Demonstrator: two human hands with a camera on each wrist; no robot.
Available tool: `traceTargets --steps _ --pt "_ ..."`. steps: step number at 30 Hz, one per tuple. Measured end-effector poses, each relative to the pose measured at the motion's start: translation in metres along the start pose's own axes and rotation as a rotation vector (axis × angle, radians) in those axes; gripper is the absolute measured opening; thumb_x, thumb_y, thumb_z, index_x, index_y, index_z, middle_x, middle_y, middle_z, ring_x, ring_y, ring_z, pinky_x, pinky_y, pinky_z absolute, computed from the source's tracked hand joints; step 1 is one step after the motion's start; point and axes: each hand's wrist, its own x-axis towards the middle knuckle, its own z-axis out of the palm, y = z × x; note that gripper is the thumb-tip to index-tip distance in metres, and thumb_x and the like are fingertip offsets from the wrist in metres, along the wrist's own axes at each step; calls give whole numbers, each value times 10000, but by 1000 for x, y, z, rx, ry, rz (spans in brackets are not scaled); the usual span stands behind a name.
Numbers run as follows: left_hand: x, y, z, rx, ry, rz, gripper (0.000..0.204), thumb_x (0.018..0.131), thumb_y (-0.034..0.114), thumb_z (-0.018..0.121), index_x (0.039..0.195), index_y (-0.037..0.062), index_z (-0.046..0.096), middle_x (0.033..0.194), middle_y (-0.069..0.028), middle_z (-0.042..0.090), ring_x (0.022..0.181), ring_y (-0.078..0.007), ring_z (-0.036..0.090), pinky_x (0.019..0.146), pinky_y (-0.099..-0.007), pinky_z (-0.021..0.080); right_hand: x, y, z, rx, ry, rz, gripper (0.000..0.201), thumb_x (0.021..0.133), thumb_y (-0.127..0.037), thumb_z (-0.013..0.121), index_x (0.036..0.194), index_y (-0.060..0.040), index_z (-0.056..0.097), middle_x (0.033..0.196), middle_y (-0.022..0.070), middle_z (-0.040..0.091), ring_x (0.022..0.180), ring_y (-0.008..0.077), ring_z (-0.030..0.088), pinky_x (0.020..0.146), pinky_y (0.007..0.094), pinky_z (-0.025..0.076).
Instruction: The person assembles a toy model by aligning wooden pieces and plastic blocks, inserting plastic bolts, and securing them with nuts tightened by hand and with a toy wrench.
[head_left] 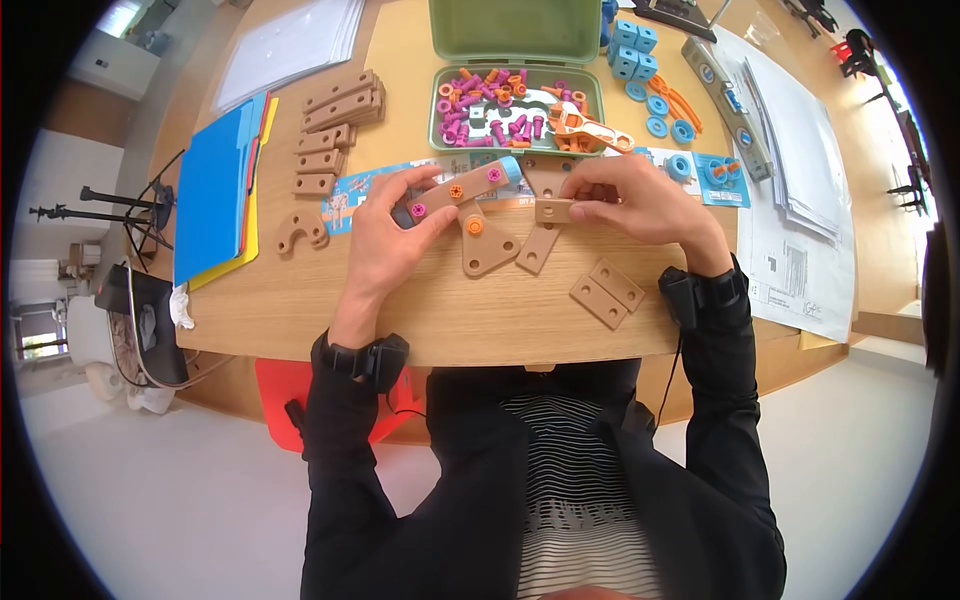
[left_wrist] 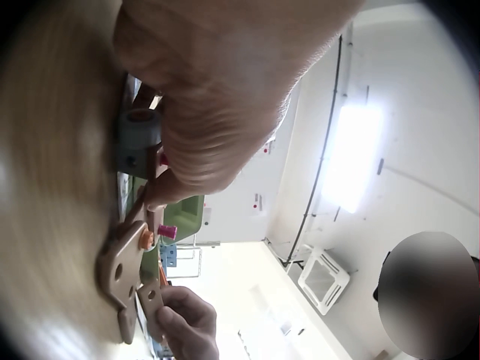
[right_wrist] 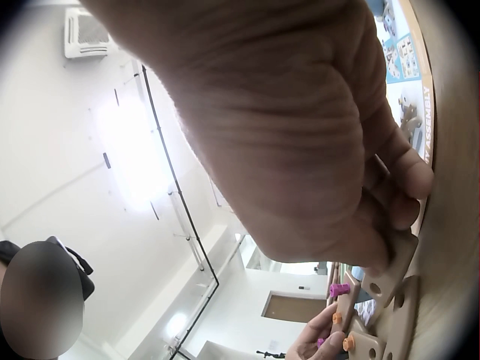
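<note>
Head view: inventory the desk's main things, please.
Bolted bar: one, brown, centre
Triangular plate: one, brown, below bar
Flat plates: several, brown, centre and front
Loose bars: several, brown, upper left
Curved piece: one, brown, left
Box: one, green, top centre
Bolts: many, purple and orange, in box
Tool: one, orange, on box
Blocks: several, blue, upper right
Rings: several, blue, right
Level: one, grey, right
Papers: several, white, left and right
Folders: several, blue and yellow, left
Left hand: one, bare, gripping bolted bar
Right hand: one, bare, pinching plate
</note>
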Motion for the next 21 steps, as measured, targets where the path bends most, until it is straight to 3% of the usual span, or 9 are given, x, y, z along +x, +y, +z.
traceTargets --steps 7,8,12,16,19,21 --pt "-1 2 -2 -21 13 -95 446 866 126 865 1289 52 747 1143 -99 756 1037 -175 708 926 -318 560 2 -4 9 -2 2 8 178 973 -111 736 1095 19 725 850 98 738 745 181 667 700 336 535" --pt "-2 2 -3 -17 9 -94 446 866 126 865 1289 52 747 1143 -99 756 1037 -175 708 926 -318 560 3 -6 11 -7 -9 23 216 958 -143 734 1097 23 727 860 127 738 758 214 681 710 354 541" --pt "-7 3 -12 67 21 -92 435 858 127 860 1275 56 756 1043 -84 767 941 -157 713 827 -299 557 4 -15 13 -58 -53 25 275 952 -189 722 1127 23 732 894 181 740 785 298 699 730 392 546" --pt "-11 4 -20 134 18 -105 452 844 132 865 1275 57 754 932 -65 762 835 -145 706 740 -297 537 5 -9 20 -99 -32 -68 257 967 -140 738 1159 30 724 935 158 746 799 263 693 748 368 544" --pt "-14 12 -21 111 22 -234 459 847 133 860 1284 58 742 900 -57 760 795 -144 707 717 -305 535 2 -11 24 -47 -10 -102 274 964 -151 742 1173 25 726 966 165 750 816 289 696 761 379 546" --pt "-15 12 -22 124 15 -226 469 849 134 857 1295 56 731 890 -58 759 783 -145 708 711 -307 533 2 -8 27 -84 -9 -136 289 956 -166 752 1173 23 729 974 173 751 827 299 699 767 385 549"
